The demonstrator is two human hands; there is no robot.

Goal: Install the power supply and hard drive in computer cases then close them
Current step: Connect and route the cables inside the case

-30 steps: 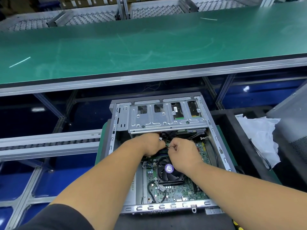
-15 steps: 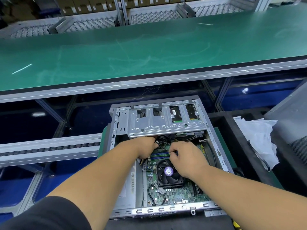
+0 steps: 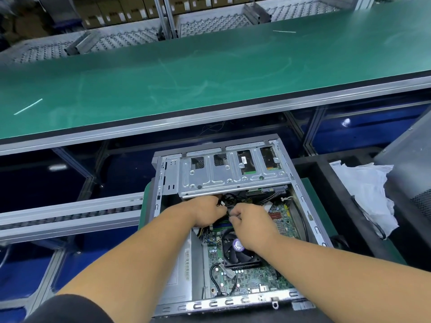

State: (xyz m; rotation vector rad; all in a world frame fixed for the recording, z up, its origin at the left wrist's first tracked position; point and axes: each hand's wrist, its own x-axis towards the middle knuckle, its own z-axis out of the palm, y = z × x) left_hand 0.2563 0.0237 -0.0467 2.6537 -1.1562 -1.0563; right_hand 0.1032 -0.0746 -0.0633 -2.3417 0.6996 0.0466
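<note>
Fingers of both hands are curled in and pinched on a bundle of black cables [image 3: 229, 207] just below the front edge of the silver drive cage [image 3: 233, 178]. The left hand [image 3: 206, 212] comes in from the lower left with its knuckles up, thumb side turned toward the right hand [image 3: 250, 223], which reaches in from the lower right and pinches the same cables from the other side; the two hands nearly touch. Both forearms stretch out over the open computer case [image 3: 310, 217], which lies flat on a green mat with its lid off, and the right wrist covers part of the black fan [image 3: 238, 252] on the green circuit board [image 3: 256, 278]. Half a second ago the hands sat slightly apart, the right one flatter over the board; now they have closed in on each other at the cables.
</note>
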